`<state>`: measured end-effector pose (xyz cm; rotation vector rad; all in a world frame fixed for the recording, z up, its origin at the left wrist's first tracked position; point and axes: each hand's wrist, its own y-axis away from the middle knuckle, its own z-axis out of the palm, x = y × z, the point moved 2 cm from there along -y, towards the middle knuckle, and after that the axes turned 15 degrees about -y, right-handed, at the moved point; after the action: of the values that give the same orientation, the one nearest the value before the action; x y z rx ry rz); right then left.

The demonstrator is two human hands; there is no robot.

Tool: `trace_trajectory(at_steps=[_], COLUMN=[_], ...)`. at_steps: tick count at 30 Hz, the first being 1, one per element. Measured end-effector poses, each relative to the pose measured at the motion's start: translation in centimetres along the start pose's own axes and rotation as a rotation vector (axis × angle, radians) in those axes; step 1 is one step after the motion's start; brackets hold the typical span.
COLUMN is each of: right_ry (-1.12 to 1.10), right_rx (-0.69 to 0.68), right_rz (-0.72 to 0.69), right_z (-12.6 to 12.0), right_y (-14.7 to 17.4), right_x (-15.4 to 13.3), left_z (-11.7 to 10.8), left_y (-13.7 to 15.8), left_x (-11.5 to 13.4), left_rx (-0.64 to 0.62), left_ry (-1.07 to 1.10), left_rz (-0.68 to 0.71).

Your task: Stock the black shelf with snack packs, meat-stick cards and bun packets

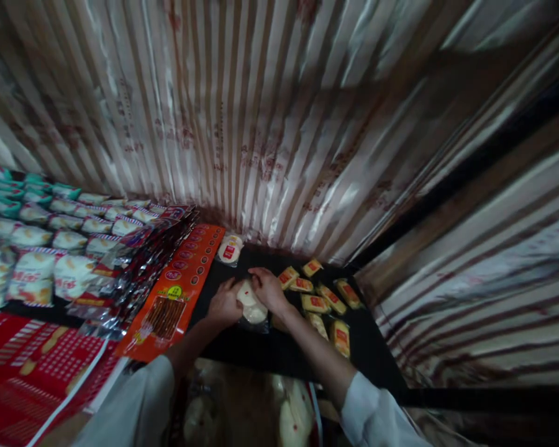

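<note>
A pale, roundish bread-like pack (pixel 251 304) in clear plastic, with small red spots, lies on the black tabletop (pixel 246 349) between my hands. My left hand (pixel 227 302) grips its left edge, fingers bent and thumb over the top. My right hand (pixel 267 289) has its curled fingers on the upper right edge of the same pack. Just beyond them is a similar round white pack (pixel 230 249) with a red label. Several small yellow packs (pixel 315 303) with orange-red labels lie scattered to the right of my right hand.
To the left lie a long orange snack packet (pixel 186 279), a stack of shiny dark packets (pixel 144 261) and rows of white bags (pixel 72 273). A box (pixel 242 403) with more pale packs stands below the near table edge. Striped sheeting (pixel 242 124) hangs behind.
</note>
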<state>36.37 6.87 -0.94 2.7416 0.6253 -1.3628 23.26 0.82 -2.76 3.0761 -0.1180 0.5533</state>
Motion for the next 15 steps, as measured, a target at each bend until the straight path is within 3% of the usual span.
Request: trace_trajectory(at_steps=[4,6,9,15], right_ry=[0.067,0.107,0.164,0.212], right_rx=[-0.193,-0.217,-0.195,-0.059], right_rz=[-0.069,-0.088,-0.045,-0.016], right_z=[-0.1,-0.1,-0.2,-1.4], right_y=[3.3,4.4,5.4,5.5], right_x=[-1.0,-1.6,-2.4,-4.0], left_z=[0.6,0.8,0.5,-2.2], left_y=[0.9,1.1,1.3,1.5], left_x=[0.4,0.5,0.7,1.9], left_rx=[0.019,0.066,0.139,0.247], left_ry=[0.107,0.182,0.304,0.376], left_rz=[0.053,0.010,-0.046,-0.006])
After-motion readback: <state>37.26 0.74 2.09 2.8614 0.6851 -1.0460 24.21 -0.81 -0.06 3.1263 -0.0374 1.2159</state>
